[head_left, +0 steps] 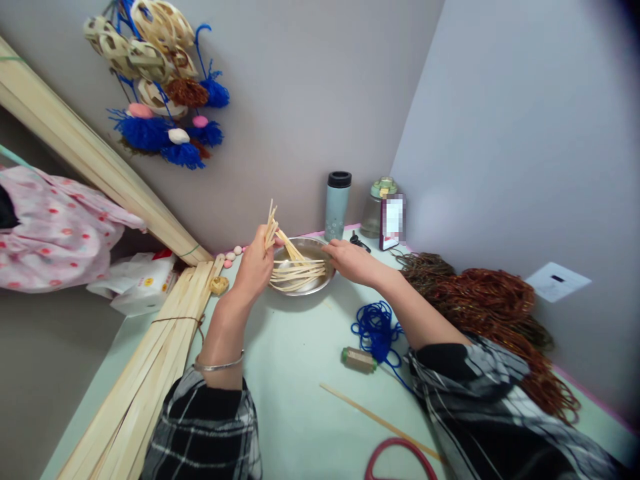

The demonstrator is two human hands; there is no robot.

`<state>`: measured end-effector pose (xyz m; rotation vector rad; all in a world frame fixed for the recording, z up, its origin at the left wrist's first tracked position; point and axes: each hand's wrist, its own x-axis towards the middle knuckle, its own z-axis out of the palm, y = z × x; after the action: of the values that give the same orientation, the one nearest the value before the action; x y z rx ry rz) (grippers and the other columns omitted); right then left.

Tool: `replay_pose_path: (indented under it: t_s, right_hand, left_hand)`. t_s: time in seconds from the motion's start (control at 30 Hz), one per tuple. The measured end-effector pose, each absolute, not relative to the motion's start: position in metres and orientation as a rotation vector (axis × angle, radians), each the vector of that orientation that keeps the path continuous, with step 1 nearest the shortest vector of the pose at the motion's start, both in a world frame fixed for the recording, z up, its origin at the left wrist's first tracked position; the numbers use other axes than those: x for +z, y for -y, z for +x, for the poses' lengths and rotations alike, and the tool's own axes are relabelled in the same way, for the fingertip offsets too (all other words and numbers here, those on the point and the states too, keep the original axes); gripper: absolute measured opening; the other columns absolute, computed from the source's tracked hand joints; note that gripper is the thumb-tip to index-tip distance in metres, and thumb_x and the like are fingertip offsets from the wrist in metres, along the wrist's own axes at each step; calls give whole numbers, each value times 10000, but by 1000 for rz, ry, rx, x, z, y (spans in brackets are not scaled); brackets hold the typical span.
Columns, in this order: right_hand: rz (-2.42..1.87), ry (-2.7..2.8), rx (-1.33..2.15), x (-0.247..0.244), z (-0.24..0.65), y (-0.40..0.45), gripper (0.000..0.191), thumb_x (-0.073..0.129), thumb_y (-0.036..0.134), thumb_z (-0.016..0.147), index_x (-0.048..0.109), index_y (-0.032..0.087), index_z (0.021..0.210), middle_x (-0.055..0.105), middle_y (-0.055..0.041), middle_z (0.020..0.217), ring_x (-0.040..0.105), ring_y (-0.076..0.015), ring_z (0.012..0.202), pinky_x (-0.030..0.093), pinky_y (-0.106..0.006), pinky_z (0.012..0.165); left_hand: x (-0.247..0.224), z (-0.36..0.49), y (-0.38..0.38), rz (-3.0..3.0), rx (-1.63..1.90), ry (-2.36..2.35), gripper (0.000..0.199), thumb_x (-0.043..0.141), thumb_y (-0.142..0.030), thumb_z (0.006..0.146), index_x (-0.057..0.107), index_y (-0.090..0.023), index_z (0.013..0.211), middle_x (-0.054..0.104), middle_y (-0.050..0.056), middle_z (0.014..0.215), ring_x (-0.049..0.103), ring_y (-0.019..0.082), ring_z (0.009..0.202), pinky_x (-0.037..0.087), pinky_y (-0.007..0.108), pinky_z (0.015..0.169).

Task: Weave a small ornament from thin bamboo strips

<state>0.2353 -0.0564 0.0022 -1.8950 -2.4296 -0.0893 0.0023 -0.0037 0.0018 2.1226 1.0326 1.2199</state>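
Note:
Several thin pale bamboo strips (299, 275) stretch over a round metal bowl (306, 291) at the back of the table. My left hand (256, 263) is closed around a bunch of them at the bowl's left side, their ends poking up above the fingers. At the right rim, my right hand (353, 259) has its fingers bent and pressed together at the strips' other end; the fingertips are partly hidden. More strips lean inside the bowl behind. A small woven ball (219, 285) lies left of my left hand.
Left: a tied bundle of wide strips (150, 347). Right: blue cord (375, 327), a thread spool (359, 360) and brown yarn (490, 300). Behind: a tumbler (337, 207), a bottle (371, 215) and a phone (393, 223). In front: one loose strip (375, 419) and a red handle (373, 460).

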Motion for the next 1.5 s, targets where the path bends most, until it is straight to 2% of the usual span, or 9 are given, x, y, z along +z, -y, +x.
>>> replay_pose_path:
  t_s: [0.3,0.43,0.6,0.77,0.97,1.1,1.33,1.5]
  right_hand:
    - [-1905,2435,-108,4,234,57,301,427,101,967,580,162,1219,618,-126,1141,608,-246,1053,455,-321,785]
    - [-1901,2433,-94,5,234,58,307,409,117,983,580,156,1235,621,-128,1134,609,-249,1054,454,-319,777]
    - [-1868,2402,-58,3,237,57,344,429,111,972,566,170,1282,626,-120,1139,612,-248,1061,458,-326,800]
    - [-1841,2387,-34,0,241,55,340,453,145,979,560,189,1299,632,-117,1159,606,-247,1090,463,-330,832]
    - [-1837,2395,-45,-1,242,54,341,461,125,962,573,178,1280,636,-120,1168,608,-247,1092,459,-335,860]
    - [-1846,2393,-39,1,241,56,324,445,135,972,580,186,1262,639,-116,1153,613,-249,1086,462,-328,825]
    - [-1848,2401,-47,2,240,55,327,457,110,957,583,175,1252,640,-123,1160,635,-248,1068,458,-319,803]
    - [-1878,2404,-48,4,238,58,312,447,116,968,576,179,1245,641,-122,1156,643,-251,1055,462,-320,778]
  left_hand:
    - [0,-1,-1,2024,1286,-972,288,419,-183,923,546,-212,1180,714,57,942,700,206,947,514,433,978]
    - [7,-15,-6,1747,1384,-918,251,469,-226,905,547,-196,1142,727,60,936,720,210,953,523,451,996]
    - [17,-33,-10,1305,1640,-810,211,523,-212,868,550,-207,1077,742,47,924,739,195,927,554,419,980]
    - [17,-42,-14,1203,1766,-715,160,498,-284,907,555,-222,1043,732,59,960,727,193,1000,531,430,1029]
    - [13,-58,-21,1216,1839,-711,187,473,-351,930,561,-263,1069,710,72,1111,673,214,1155,528,442,1031]
    - [10,-67,-26,1134,1879,-736,183,434,-298,939,563,-273,1067,704,70,1144,659,211,1187,539,444,1019]
    - [1,-48,-27,1109,1808,-715,184,454,-294,928,535,-259,1089,731,67,1025,714,194,1062,556,430,987]
    - [-5,-27,-23,1344,1698,-874,253,500,-373,921,529,-237,1132,742,41,893,744,199,905,596,399,871]
